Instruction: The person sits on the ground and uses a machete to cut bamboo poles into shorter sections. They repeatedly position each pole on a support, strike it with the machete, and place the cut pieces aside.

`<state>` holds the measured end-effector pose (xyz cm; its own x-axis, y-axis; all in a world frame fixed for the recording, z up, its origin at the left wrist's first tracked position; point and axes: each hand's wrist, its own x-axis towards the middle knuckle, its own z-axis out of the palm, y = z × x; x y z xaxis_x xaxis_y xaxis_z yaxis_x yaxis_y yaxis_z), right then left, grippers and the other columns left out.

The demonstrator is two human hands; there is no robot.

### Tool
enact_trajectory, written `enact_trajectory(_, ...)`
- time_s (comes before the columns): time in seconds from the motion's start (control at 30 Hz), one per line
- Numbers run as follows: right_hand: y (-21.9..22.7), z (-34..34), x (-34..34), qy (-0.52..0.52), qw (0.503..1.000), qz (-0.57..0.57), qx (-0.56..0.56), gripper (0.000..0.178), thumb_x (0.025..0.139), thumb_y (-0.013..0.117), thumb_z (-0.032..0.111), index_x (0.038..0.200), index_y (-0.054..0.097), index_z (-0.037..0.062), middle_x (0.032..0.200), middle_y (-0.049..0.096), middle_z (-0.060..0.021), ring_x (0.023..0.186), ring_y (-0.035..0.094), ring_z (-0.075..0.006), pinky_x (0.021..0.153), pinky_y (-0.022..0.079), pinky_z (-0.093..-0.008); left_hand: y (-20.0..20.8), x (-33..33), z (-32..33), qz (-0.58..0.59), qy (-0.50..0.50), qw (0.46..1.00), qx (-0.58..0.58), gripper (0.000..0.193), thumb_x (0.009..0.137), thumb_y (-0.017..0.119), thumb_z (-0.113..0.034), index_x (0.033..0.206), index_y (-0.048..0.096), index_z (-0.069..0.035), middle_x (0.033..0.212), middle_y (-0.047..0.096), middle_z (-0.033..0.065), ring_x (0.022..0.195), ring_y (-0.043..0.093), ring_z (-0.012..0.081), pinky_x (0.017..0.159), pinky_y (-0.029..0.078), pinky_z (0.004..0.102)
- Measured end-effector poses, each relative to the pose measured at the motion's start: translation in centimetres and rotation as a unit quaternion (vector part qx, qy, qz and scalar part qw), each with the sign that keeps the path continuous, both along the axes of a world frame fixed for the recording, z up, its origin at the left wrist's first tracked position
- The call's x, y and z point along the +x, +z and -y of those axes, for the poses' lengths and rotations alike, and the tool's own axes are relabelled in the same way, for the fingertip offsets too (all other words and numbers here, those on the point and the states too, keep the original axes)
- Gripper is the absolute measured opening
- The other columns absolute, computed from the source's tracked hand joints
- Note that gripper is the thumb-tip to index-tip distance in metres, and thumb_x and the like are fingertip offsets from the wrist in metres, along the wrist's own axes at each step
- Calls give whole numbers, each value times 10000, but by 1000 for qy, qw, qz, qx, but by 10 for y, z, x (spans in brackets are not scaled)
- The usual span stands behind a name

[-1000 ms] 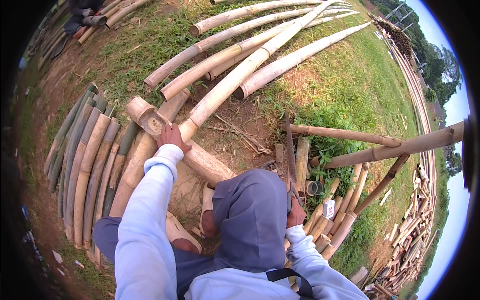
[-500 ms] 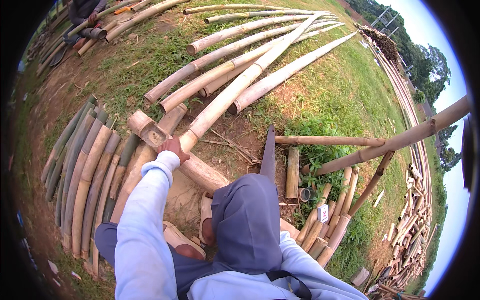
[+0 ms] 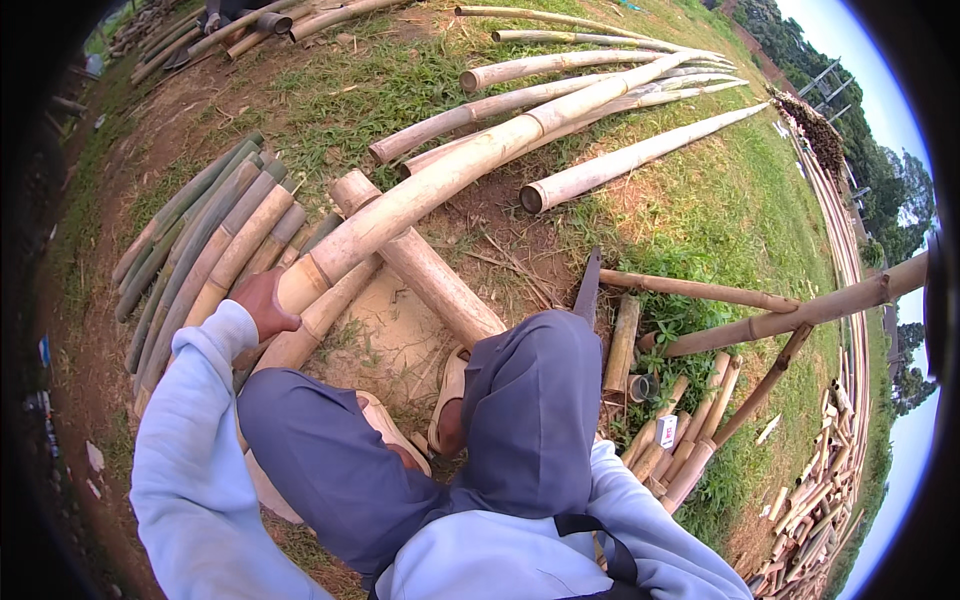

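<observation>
1. Far left: stack of cut bamboo lengths [image 3: 215, 240], side by side.
2. Left hand [image 3: 265, 305]: closed around the near end of the long bamboo pole [image 3: 430, 195].
3. Pole: rests across a thick bamboo log [image 3: 440, 280]; long axis slants from the left hand up and right, far end pointing upper right.
4. Saw blade [image 3: 588, 285]: tip up, beyond the right knee.
5. Right hand: hidden behind that knee; cannot tell whether it grips anything.
6. Small white-and-red box [image 3: 666, 431]: among short bamboo pieces [image 3: 716, 400]; contents not visible.
</observation>
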<state>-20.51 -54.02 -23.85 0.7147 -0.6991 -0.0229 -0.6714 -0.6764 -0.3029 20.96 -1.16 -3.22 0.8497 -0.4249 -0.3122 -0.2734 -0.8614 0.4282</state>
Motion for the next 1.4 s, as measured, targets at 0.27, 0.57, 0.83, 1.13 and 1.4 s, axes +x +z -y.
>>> enact_trajectory(0.27,11,14,-3,11,1000,0,11,427,825,757,190,1199,617,40,1021,652,-178,916,659,-357,790,522,-425,-28,-154,-139,-39,125,990,47,578,681,899,-328,1099,601,-62,1027,720,246,1038,672,467,879,541,504)
enact_trajectory(0.57,19,57,1,44,998,1,41,457,831,760,208,1228,610,38,1059,650,-177,956,657,-347,820,521,-417,-151,-323,-318,-57,255,953,152,739,560,937,-178,1197,573,-88,1179,681,205,1116,643,444,969,539,493)
enact_trajectory(0.83,38,82,17,69,995,-7,74,484,837,762,224,1254,604,36,1093,648,-176,992,655,-338,846,521,-410,-151,-352,-321,-75,272,933,223,791,628,901,-255,1318,540,-113,1296,633,146,1243,578,365,1085,453,476)
enact_trajectory(1.13,43,94,43,97,990,2,104,515,843,765,242,1283,596,34,1130,645,-175,1032,653,-328,876,520,-402,-86,-261,-179,29,200,977,73,982,670,869,-325,1505,422,-68,1471,510,195,1385,470,357,1163,369,437)
enact_trajectory(1.4,35,104,35,119,983,-3,143,543,849,768,259,1308,590,32,1164,643,-174,1068,651,-318,902,519,-395,-239,-209,-104,152,61,980,113,475,851,652,-282,1281,561,-101,1171,667,123,1073,652,286,928,455,425)
